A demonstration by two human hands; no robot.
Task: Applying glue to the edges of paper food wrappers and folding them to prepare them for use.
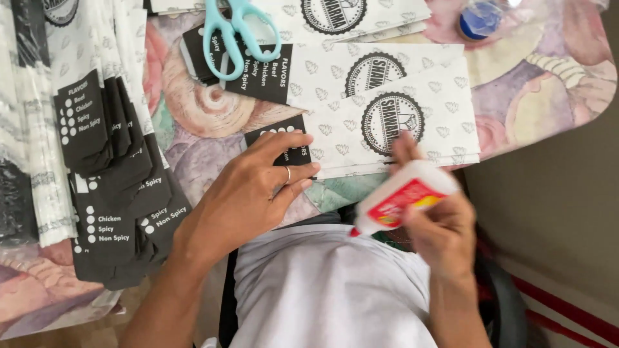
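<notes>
My left hand (248, 193) lies flat, fingers spread, pressing on the black printed end of a white paper bag (387, 132) near the table's front edge. A ring shows on one finger. My right hand (438, 229) grips a white glue bottle (403, 196) with a red and yellow label, tilted, its tip pointing down-left toward my body, just off the bag's lower edge. The bag has a round black emblem and small leaf marks, and it rests on more bags of the same kind.
Light-blue scissors (237, 32) lie on a bag at the top. A fanned row of several bags (106, 161) covers the left side. A blue bottle cap (479, 19) sits at the top right on the floral tablecloth (200, 122). The table edge drops off at right.
</notes>
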